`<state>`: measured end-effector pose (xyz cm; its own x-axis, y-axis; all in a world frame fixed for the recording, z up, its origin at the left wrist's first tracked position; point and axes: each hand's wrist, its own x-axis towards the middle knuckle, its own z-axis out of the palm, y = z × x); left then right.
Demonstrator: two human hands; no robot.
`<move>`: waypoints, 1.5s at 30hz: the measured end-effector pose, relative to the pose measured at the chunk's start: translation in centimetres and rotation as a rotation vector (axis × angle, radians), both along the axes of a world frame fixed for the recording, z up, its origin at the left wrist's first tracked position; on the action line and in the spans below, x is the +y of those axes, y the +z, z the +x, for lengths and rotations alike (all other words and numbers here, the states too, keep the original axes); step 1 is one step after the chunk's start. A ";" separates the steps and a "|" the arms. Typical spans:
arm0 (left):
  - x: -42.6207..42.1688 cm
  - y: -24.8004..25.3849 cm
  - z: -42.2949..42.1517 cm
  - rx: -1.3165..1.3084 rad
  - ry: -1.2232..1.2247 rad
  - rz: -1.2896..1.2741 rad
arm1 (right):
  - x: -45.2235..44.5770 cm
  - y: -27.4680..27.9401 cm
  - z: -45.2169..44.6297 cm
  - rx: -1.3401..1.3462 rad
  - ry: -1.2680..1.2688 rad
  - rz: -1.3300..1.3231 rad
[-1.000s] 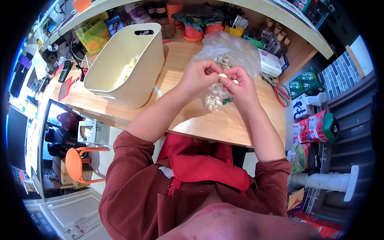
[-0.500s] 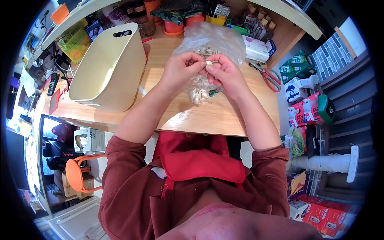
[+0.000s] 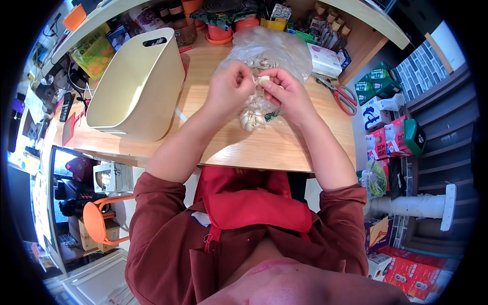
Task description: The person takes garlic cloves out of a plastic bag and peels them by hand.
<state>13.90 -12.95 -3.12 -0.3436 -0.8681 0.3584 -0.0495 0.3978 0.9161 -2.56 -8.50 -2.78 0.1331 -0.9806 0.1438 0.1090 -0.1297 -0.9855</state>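
Between thumb and fingers, my right hand (image 3: pixel 285 92) holds a pale garlic clove (image 3: pixel 263 81). My left hand (image 3: pixel 230 87) is closed in a pinch just left of the clove, with a bit of whitish skin showing near its fingertips; what exactly it grips is too small to make out. Below both hands, a garlic bulb (image 3: pixel 250 121) and loose cloves lie at the near end of a clear plastic bag (image 3: pixel 277 43). More garlic (image 3: pixel 263 62) shows inside the bag behind my fingers.
A tall cream bin (image 3: pixel 170 101) stands on the wooden table (image 3: pixel 244 152) to the left. Red-handled scissors (image 3: pixel 345 100) lie at the right edge, near a white packet (image 3: pixel 325 62). Pots and small bottles line the back beneath a shelf (image 3: pixel 376 23).
My left hand has pulled slightly away to the left from the clove, its fingers curling in. My right hand stays nearly in place, holding the clove.
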 end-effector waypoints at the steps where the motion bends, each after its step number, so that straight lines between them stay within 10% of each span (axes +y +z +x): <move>1: 0.0 0.2 0.0 0.055 0.002 0.056 | 0.0 0.1 -0.1 -0.050 0.013 0.001; 34: -0.4 0.2 0.2 -0.033 0.251 -0.602 | -0.4 -0.1 -0.5 -0.171 0.011 0.034; 45: 0.2 1.1 0.7 -0.335 -0.096 -0.548 | 0.1 0.6 -1.0 -0.473 0.122 0.099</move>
